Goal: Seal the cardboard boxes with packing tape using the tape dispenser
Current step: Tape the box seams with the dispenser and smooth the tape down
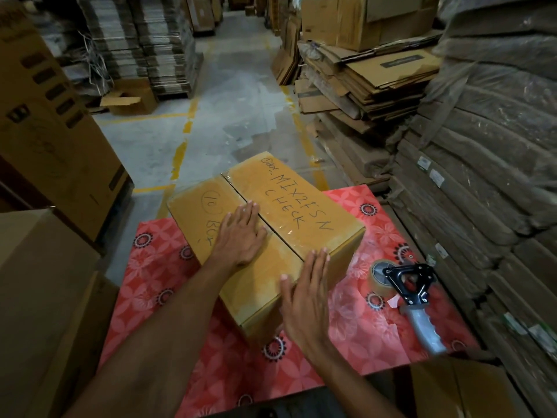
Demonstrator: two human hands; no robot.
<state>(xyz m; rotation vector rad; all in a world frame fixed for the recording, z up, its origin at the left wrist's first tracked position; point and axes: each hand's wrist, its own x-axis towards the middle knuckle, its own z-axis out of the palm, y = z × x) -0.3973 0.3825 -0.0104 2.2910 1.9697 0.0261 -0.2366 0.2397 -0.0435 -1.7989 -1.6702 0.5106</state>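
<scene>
A closed cardboard box [304, 206] with handwritten black marker text lies on a red flower-patterned table [168, 285]. Clear tape runs along its centre seam. My left hand [241, 233] lies flat on the box top beside the seam, fingers straight. My right hand [304, 294] presses flat against the box's near right corner and side. The tape dispenser [410, 294], black frame, grey handle and a roll of clear tape, lies on the table to the right of the box, untouched.
Large cardboard boxes [45, 146] stand at the left, another box [458, 390] at the near right. Stacks of flattened cartons [361, 95] and wrapped bundles [488, 176] line the right. A concrete aisle with yellow lines [211, 122] runs ahead.
</scene>
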